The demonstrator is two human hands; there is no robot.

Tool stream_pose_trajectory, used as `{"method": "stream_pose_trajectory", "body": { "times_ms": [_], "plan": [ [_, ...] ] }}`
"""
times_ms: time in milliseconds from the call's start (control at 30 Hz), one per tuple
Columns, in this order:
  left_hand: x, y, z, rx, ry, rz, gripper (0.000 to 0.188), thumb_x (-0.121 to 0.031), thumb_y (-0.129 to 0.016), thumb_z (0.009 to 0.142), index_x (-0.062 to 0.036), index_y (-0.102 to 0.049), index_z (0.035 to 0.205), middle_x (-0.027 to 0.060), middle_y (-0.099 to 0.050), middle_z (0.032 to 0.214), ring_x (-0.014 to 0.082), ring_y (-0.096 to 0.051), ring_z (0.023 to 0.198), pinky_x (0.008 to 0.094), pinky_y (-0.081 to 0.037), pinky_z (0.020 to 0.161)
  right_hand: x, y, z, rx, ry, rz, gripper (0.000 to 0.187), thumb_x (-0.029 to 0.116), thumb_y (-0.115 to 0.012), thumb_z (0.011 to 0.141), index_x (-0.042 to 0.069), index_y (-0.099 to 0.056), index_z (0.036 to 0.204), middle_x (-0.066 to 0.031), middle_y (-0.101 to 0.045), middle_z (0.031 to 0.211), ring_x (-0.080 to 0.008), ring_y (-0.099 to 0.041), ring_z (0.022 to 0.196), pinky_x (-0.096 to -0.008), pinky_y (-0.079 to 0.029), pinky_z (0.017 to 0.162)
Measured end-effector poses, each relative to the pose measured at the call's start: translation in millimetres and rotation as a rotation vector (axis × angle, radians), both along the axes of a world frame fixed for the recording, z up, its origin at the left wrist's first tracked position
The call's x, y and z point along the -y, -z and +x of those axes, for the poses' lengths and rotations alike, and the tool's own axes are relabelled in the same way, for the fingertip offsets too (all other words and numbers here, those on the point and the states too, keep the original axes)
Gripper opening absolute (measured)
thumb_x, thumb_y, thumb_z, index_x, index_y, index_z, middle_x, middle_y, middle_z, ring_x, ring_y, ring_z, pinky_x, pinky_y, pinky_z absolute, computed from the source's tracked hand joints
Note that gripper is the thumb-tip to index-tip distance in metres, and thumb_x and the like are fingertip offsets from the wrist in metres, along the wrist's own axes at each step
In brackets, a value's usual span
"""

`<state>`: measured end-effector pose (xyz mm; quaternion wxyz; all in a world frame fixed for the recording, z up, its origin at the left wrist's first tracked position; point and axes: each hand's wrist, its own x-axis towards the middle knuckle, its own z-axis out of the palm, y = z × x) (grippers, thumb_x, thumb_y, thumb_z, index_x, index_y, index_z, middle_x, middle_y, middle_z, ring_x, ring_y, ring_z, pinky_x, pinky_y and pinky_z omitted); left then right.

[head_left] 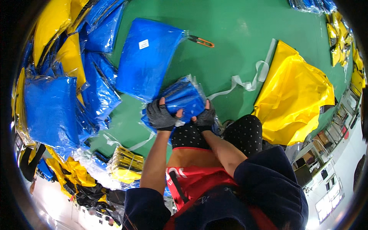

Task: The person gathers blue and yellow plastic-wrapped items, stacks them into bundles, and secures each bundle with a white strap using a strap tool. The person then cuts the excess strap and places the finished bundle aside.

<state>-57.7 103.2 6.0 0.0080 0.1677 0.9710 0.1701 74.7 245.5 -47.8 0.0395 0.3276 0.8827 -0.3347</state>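
A folded blue item in a clear plastic bag (pixel 184 96) is gripped from both sides just above my knees. My left hand (pixel 160 115), in a dark fingerless glove, clamps its left edge. My right hand (pixel 205 116), gloved the same way, grips its right edge. Just beyond it a larger flat blue bagged package (pixel 147 57) with a small white label lies on the green floor (pixel 237 30).
Bagged blue and yellow items (pixel 57 99) are heaped at the left. A big yellow bag (pixel 295 92) lies at the right with a white strap (pixel 249 82) trailing from it. Orange-handled snips (pixel 202 41) lie on the floor. More yellow packs (pixel 124 166) sit near my left elbow.
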Motion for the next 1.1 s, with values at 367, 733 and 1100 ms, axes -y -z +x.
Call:
{"method": "stream_pose_trajectory", "body": {
  "times_ms": [367,733,1100],
  "plan": [
    [14.3,-22.6,10.4,-0.030,-0.057,0.028,0.075,-0.067,-0.052,0.066,-0.0044,-0.053,0.108,0.0200,-0.052,0.106,0.0381,-0.048,0.099,0.0478,-0.035,0.090,-153.9,111.6,-45.4,0.335,1.034,-0.484,0.051,0.049,-0.055,0.077,0.005,-0.053,0.103,-0.0104,-0.054,0.102,-0.0235,-0.051,0.083,-0.0386,-0.043,0.072],
    [184.7,153.8,235.0,0.827,-2.272,0.812,0.068,-0.060,-0.041,0.073,-0.0053,-0.052,0.112,0.0125,-0.050,0.116,0.0236,-0.047,0.104,0.0377,-0.036,0.091,-97.0,-8.2,-11.8,-0.014,0.383,-1.374,0.021,0.018,-0.051,0.086,0.006,-0.051,0.103,-0.0062,-0.052,0.079,-0.0174,-0.051,0.073,-0.0307,-0.044,0.070],
    [221.4,144.5,249.8,0.312,-1.105,0.625,0.024,-0.030,-0.039,0.090,-0.0095,-0.051,0.088,0.0047,-0.052,0.070,0.0173,-0.051,0.067,0.0295,-0.042,0.058,-176.8,-161.3,-31.2,-0.410,0.480,-1.044,0.019,0.026,-0.048,0.088,0.009,-0.054,0.094,0.0004,-0.045,0.061,-0.0161,-0.043,0.054,-0.0277,-0.037,0.052]
  ]
}}
